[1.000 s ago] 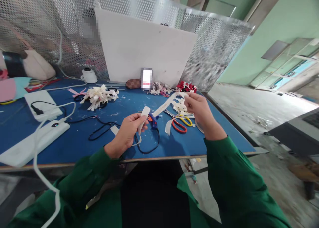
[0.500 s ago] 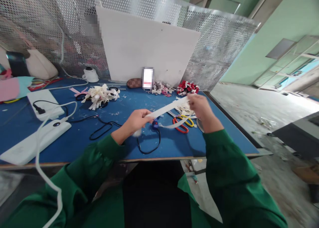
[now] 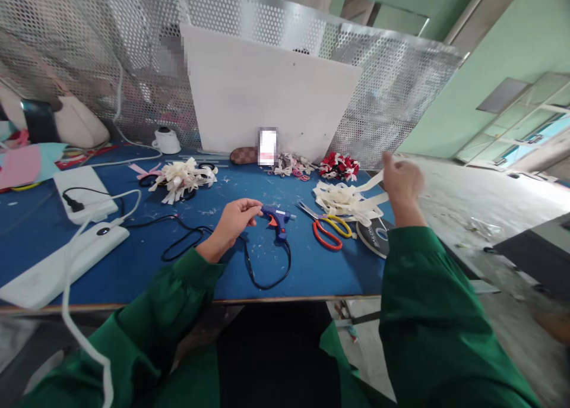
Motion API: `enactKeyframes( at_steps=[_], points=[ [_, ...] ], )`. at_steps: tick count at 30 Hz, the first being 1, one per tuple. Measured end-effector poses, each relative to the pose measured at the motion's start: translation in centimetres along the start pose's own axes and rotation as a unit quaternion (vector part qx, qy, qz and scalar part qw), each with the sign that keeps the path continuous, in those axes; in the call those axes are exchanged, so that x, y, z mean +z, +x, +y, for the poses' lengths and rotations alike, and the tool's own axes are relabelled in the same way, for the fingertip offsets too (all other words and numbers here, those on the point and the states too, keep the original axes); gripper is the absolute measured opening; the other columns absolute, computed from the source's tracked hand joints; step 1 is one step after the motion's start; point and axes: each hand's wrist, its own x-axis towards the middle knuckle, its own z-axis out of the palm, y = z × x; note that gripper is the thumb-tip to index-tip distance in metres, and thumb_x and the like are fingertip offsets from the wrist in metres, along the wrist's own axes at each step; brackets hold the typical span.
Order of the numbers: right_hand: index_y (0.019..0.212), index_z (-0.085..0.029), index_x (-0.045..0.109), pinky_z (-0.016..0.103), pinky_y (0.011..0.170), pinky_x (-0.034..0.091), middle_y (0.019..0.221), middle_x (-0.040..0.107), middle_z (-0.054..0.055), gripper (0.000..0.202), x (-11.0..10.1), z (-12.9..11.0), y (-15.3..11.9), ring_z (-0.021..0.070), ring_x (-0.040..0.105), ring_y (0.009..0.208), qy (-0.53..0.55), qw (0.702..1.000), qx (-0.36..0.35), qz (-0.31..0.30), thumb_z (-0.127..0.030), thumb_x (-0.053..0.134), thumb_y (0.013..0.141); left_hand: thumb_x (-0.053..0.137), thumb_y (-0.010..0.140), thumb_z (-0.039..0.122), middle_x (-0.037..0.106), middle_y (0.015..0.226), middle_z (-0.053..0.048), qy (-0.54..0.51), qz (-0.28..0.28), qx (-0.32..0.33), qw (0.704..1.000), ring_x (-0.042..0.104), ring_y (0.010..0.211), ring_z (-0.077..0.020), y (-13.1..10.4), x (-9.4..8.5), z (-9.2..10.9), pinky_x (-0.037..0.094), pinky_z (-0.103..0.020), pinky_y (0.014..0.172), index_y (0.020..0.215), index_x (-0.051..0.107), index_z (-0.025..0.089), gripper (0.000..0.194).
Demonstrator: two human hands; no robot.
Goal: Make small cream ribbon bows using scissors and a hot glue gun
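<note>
My right hand (image 3: 403, 185), slightly blurred, is closed on a cream ribbon (image 3: 371, 183) out beyond the table's right side. Strips run from it back to a loose heap of cream ribbon (image 3: 333, 199). My left hand (image 3: 236, 223) is over the middle of the table, thumb and fingertips pinched together; whatever is between them is hidden. Just right of those fingertips lies a blue glue gun (image 3: 279, 219) with an orange trigger and a black cord. Scissors (image 3: 329, 233) with red and yellow handles rest between the glue gun and a dark round disc (image 3: 374, 237).
At the left are white power strips (image 3: 66, 262) with cables. Behind my left hand sits a pile of cream bows (image 3: 180, 179). Red bows (image 3: 339, 165), a lit phone (image 3: 268, 146) and a brown checked case (image 3: 243, 155) line the white board (image 3: 271, 93).
My right hand has moved right with the ribbon, away from my left. The ribbon no longer stretches between my hands, and the glue gun is uncovered. The view has shifted slightly.
</note>
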Motion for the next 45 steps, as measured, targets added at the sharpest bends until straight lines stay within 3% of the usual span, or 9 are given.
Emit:
enactKeyframes(
  at_steps=[4, 9, 11, 14, 16, 18, 23, 38, 45],
  points=[
    [0.128, -0.005, 0.067, 0.049, 0.088, 0.039, 0.122, 0.068, 0.034, 0.043, -2.9, -1.0, 0.4, 0.0369, 0.064, 0.114, -0.003, 0.988, 0.036, 0.147, -0.036, 0.050, 0.103, 0.075, 0.073, 0.033, 0.073, 0.075, -0.006, 0.016, 0.018, 0.024, 0.999, 0.055, 0.050, -0.0099, 0.2, -0.4, -0.4, 0.047, -0.025, 0.053, 0.089, 0.074, 0.013, 0.025],
    [0.121, -0.016, 0.073, 0.041, 0.085, 0.045, 0.111, 0.076, 0.016, 0.032, -6.9, -3.9, -5.0, 0.0263, 0.068, 0.098, 0.137, 0.973, -0.102, 0.152, -0.016, 0.059, 0.092, 0.069, 0.082, 0.031, 0.075, 0.086, -0.006, 0.053, 0.058, 0.099, 0.992, 0.062, 0.064, -0.0136, -1.4, 0.3, 0.8, 0.053, -0.028, 0.070, 0.099, 0.074, 0.016, 0.023],
    [0.110, -0.020, 0.077, 0.036, 0.070, 0.048, 0.092, 0.077, 0.010, 0.024, -8.3, -5.7, -9.1, 0.0219, 0.068, 0.078, 0.280, 0.945, -0.162, -0.047, -0.027, 0.065, 0.091, 0.066, 0.089, 0.034, 0.076, 0.108, -0.009, 0.089, 0.048, 0.193, 0.976, 0.069, 0.094, -0.0192, -3.4, 1.1, 2.4, 0.052, -0.031, 0.090, 0.112, 0.073, 0.019, 0.028],
    [0.101, -0.022, 0.078, 0.033, 0.064, 0.051, 0.091, 0.077, 0.007, 0.022, -9.6, -8.0, -15.2, 0.0203, 0.069, 0.075, 0.373, 0.792, -0.181, -0.449, -0.038, 0.067, 0.093, 0.063, 0.094, 0.040, 0.070, 0.131, -0.011, 0.125, -0.072, 0.301, 0.943, 0.062, 0.120, -0.0255, -6.7, 2.2, 5.2, 0.046, -0.036, 0.104, 0.123, 0.070, 0.021, 0.036],
    [0.106, -0.020, 0.075, 0.032, 0.068, 0.054, 0.090, 0.078, 0.007, 0.023, -9.9, -9.0, -18.1, 0.0206, 0.071, 0.082, 0.425, 0.703, -0.162, -0.547, -0.038, 0.064, 0.095, 0.063, 0.093, 0.047, 0.075, 0.118, -0.011, 0.105, -0.177, 0.276, 0.939, 0.065, 0.109, -0.0255, -8.4, 2.5, 6.4, 0.048, -0.035, 0.098, 0.113, 0.073, 0.018, 0.037],
    [0.110, -0.019, 0.072, 0.028, 0.064, 0.052, 0.086, 0.077, 0.006, 0.024, -9.5, -9.3, -19.9, 0.0179, 0.070, 0.079, 0.444, 0.687, -0.126, -0.562, -0.037, 0.063, 0.096, 0.054, 0.096, 0.054, 0.075, 0.086, -0.008, 0.092, -0.271, 0.150, 0.946, 0.065, 0.078, -0.0193, -9.4, 2.5, 6.6, 0.050, -0.030, 0.073, 0.090, 0.074, 0.015, 0.044],
    [0.113, -0.018, 0.069, 0.024, 0.055, 0.046, 0.076, 0.072, 0.002, 0.030, -7.5, -7.6, -21.9, 0.0133, 0.064, 0.063, 0.448, 0.703, -0.056, -0.549, -0.039, 0.070, 0.091, 0.062, 0.091, 0.052, 0.046, 0.052, 0.004, 0.058, -0.279, -0.032, 0.958, 0.035, 0.047, -0.0084, -10.6, 0.9, 5.1, 0.028, -0.023, 0.047, 0.068, 0.060, 0.017, 0.042],
    [0.098, -0.018, 0.073, 0.029, 0.059, 0.042, 0.075, 0.063, 0.001, 0.034, -7.4, 2.4, -22.3, 0.0150, 0.055, 0.066, 0.253, 0.866, -0.028, -0.430, -0.049, 0.071, 0.085, 0.067, 0.083, 0.051, 0.063, 0.061, 0.001, 0.450, -0.074, 0.022, 0.890, 0.050, 0.058, -0.0150, -9.9, -10.6, 4.9, 0.032, -0.027, 0.055, 0.076, 0.075, 0.023, 0.030],
    [0.100, -0.019, 0.071, 0.028, 0.055, 0.039, 0.069, 0.059, -0.001, 0.024, -5.0, -0.4, -24.5, 0.0135, 0.050, 0.059, 0.249, 0.882, -0.061, -0.396, -0.040, 0.066, 0.090, 0.058, 0.093, 0.041, 0.070, 0.080, -0.002, 0.654, 0.049, 0.053, 0.753, 0.063, 0.078, -0.0238, -9.6, -11.2, 4.8, 0.038, -0.032, 0.067, 0.088, 0.079, 0.024, 0.027]
  ],
)
